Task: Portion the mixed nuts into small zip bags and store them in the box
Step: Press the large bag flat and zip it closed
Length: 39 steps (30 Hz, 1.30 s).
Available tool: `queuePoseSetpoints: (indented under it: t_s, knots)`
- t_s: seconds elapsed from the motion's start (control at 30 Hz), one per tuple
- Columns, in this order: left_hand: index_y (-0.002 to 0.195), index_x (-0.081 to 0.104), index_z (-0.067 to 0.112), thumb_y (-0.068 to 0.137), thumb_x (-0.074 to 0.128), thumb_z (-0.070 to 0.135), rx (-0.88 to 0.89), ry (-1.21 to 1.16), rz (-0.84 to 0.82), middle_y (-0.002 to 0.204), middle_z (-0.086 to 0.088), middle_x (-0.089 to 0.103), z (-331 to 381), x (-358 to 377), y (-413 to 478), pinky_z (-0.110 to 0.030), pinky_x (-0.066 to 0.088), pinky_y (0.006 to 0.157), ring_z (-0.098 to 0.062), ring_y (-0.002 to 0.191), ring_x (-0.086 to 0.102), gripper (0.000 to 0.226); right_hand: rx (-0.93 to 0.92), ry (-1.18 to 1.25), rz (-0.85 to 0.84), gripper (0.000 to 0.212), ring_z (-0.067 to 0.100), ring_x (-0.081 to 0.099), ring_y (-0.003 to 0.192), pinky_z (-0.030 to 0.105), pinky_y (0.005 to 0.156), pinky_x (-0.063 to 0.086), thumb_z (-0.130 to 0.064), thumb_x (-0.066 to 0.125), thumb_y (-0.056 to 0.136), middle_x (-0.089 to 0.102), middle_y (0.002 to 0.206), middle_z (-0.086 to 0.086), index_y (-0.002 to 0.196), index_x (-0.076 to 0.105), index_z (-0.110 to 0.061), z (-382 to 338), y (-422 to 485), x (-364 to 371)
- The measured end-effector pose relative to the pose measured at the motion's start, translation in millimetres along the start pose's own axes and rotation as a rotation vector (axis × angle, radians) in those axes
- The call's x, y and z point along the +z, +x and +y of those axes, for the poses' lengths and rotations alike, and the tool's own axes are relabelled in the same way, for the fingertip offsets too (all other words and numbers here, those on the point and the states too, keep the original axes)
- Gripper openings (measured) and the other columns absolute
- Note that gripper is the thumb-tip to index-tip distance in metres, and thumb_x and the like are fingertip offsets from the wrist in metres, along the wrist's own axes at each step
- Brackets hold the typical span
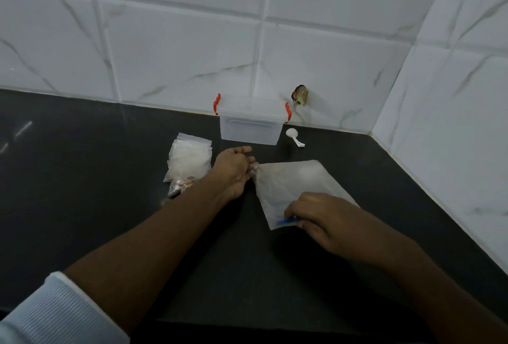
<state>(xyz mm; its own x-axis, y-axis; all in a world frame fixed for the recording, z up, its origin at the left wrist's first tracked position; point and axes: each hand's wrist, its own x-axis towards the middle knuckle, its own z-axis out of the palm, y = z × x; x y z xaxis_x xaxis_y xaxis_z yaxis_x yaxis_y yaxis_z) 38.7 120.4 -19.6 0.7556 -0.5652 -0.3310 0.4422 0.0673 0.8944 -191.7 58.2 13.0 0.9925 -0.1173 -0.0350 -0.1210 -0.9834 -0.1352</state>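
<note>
Large zip bag (297,186): lies flat on the dark counter (82,178), just right of the frame's centre. It is translucent, and I cannot tell what it holds.
Zip edge: the bag's left side, running from the frame's centre down and slightly to the right. I judge the coming move follows this line.
Left hand (233,170): at the upper end of that edge, fingers curled onto the bag's corner and holding it in place.
Right hand (316,217): at the lower end, fingertips pinched on a blue slider (287,221).
Nearer hand: both touch the bag, but only the right one has the slider, so I expect it to travel up the edge toward the left hand.
Small zip bags (191,156): a stack just left of the left hand. At its near end I see nuts (180,182) in one bag.
Box (251,126): clear with red clips, lid apparently on, against the tiled wall (178,41), above centre and beyond the left hand.
Scoop (294,137): white, just right of the box.
</note>
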Motion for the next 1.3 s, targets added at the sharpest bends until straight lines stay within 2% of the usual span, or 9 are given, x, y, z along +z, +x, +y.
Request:
queuePoseSetpoints:
  t_s: [0.1,0.37,0.53,0.63,0.73,0.8,0.87,0.97,1.3]
  knots:
    - [0.108,0.063,0.014,0.101,0.038,-0.010,0.026,-0.013,-0.003,0.124,-0.014,0.061,-0.1,2.3,-1.7,-0.034,0.058,0.084,-0.022,0.100,0.063,0.035,-0.003,-0.078,-0.098,0.027,0.007,0.052,0.116,0.029,0.105,0.043,-0.025,0.043,0.109,0.057,0.128,-0.008,0.129,0.058,-0.033,-8.3,-5.0,4.0]
    - [0.103,0.069,0.018,0.101,0.043,-0.008,0.103,0.040,-0.028,0.133,-0.008,0.061,2.5,3.3,-7.7,-0.041,0.048,0.107,-0.028,0.129,0.056,0.037,-0.055,-0.069,-0.152,0.034,0.000,0.046,0.118,0.026,0.106,0.041,-0.037,0.049,0.106,0.051,0.131,-0.016,0.139,0.056,-0.039,-14.0,-16.8,1.3]
    - [0.130,0.062,0.021,0.103,0.052,0.011,0.499,0.658,-0.062,0.144,0.000,0.055,-4.8,2.4,-9.6,-0.049,0.030,0.121,-0.024,0.143,0.042,0.031,-0.065,0.130,0.099,0.032,-0.004,0.054,0.115,0.008,0.099,0.036,-0.033,0.053,0.104,0.064,0.124,-0.015,0.131,0.068,-0.028,5.4,-10.5,-13.6]
    - [0.150,0.044,0.028,0.105,0.045,0.042,0.701,1.348,-0.144,0.168,0.001,0.023,-7.8,5.3,-8.9,-0.067,-0.008,0.118,-0.031,0.157,0.003,0.047,0.112,0.163,0.169,0.030,-0.001,0.056,0.117,0.020,0.102,0.042,-0.027,0.055,0.105,0.064,0.132,-0.011,0.134,0.066,-0.029,38.6,8.9,-18.7]
    - [0.161,0.019,0.026,0.104,0.030,0.060,0.619,1.607,-0.284,0.171,-0.003,0.000,-16.2,6.3,-12.3,-0.070,-0.009,0.117,-0.029,0.157,-0.008,0.067,0.241,0.080,0.019,0.052,0.013,0.030,0.151,0.020,0.117,0.019,-0.028,0.048,0.109,0.033,0.166,-0.001,0.159,0.037,-0.023,64.8,35.5,-11.2]
    - [0.163,0.004,0.023,0.101,0.023,0.068,0.543,1.725,-0.322,0.170,-0.005,-0.011,-25.5,3.4,-15.1,-0.069,-0.008,0.119,-0.031,0.156,-0.013,0.079,0.255,0.099,-0.021,0.061,0.016,0.004,0.159,0.036,0.128,0.003,-0.037,0.040,0.110,0.006,0.173,-0.002,0.165,0.014,-0.027,74.7,50.9,-2.2]
    - [0.162,-0.007,0.022,0.097,0.016,0.076,0.518,1.785,-0.345,0.169,-0.005,-0.018,-30.7,-0.1,-18.4,-0.068,-0.009,0.119,-0.030,0.155,-0.018,0.087,0.253,0.077,-0.067,0.066,0.018,-0.009,0.159,0.051,0.128,-0.005,-0.048,0.032,0.110,-0.009,0.173,-0.006,0.165,0.001,-0.031,81.7,60.8,7.9]
    - [0.161,-0.013,0.023,0.087,0.011,0.087,0.521,1.819,-0.353,0.167,-0.003,-0.025,-31.7,-1.9,-21.7,-0.069,-0.013,0.117,-0.028,0.154,-0.021,0.101,0.238,-0.033,-0.123,0.067,0.016,-0.012,0.159,0.056,0.126,-0.009,-0.058,0.022,0.107,-0.014,0.171,-0.010,0.162,-0.009,-0.037,90.9,63.4,22.5]
    - [0.161,-0.011,0.031,0.080,0.012,0.094,0.537,1.871,-0.293,0.166,-0.003,-0.027,-16.6,-3.8,-2.9,-0.073,-0.013,0.115,-0.031,0.153,-0.023,0.105,0.413,-0.137,-0.119,0.067,0.033,-0.007,0.159,0.073,0.117,-0.011,-0.079,0.007,0.095,-0.010,0.172,-0.012,0.156,-0.009,-0.057,116.5,75.6,24.8]
